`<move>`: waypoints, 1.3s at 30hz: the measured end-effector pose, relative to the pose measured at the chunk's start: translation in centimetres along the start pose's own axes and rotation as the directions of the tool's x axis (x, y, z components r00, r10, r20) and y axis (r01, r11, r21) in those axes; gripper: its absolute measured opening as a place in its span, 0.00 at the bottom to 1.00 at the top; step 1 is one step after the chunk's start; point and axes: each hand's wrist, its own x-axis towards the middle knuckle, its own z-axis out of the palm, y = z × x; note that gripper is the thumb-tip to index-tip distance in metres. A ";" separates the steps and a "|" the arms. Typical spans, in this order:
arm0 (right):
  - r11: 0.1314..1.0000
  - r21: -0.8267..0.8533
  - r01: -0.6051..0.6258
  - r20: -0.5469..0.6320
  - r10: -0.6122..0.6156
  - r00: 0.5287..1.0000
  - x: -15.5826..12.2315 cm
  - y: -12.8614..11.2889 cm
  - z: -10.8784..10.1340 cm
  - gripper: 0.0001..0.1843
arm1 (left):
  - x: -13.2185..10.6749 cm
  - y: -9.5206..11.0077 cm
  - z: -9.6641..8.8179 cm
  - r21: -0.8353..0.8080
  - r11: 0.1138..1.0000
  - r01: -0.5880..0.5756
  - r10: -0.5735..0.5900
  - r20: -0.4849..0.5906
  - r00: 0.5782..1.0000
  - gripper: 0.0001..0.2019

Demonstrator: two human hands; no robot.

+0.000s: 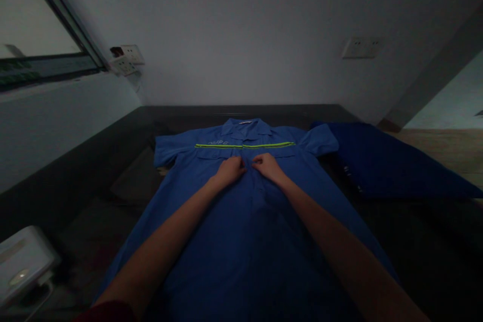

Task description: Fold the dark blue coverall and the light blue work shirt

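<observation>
A blue short-sleeved work shirt (pixel 222 221) lies spread face up, its collar at the far end and yellow-green stripes across the chest. My left hand (pixel 231 170) is at the front opening just below the stripes, fingers curled in and closed on the shirt's edge. Opposite it, my right hand (pixel 266 166) pinches the other side of the opening, thumb and fingertips together. A narrow gap separates the two hands. Any button between the fingertips is too small and dark to make out.
Dark blue folded cloth (pixel 385 161) lies to the right of the shirt. At lower left stands a white device (pixel 26 261) with a cable. Sockets (pixel 132 54) are on the wall at left, and another socket plate (pixel 361 48) is at right. A window (pixel 41 25) is upper left.
</observation>
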 end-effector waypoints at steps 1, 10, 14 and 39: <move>1.000 0.004 -0.003 -0.008 0.004 1.000 0.1 0.1 0.0 0.13 | 0.0 0.0 0.1 -0.003 1.000 0.000 0.000 0.001 1.000 0.08; 1.000 0.028 -0.003 -0.032 0.004 0.999 0.7 0.6 0.1 0.14 | -0.5 0.7 0.1 0.011 1.000 0.020 -0.020 -0.043 0.999 0.08; 0.999 0.043 0.015 -0.019 -0.014 1.000 0.8 0.7 0.4 0.12 | -0.3 0.9 0.1 -0.007 1.000 0.008 -0.008 -0.073 0.997 0.06; 0.947 0.313 0.068 0.118 -0.110 0.987 0.5 0.9 -0.4 0.10 | -0.9 -0.6 1.9 -0.269 0.960 -0.079 -0.003 -0.292 0.957 0.04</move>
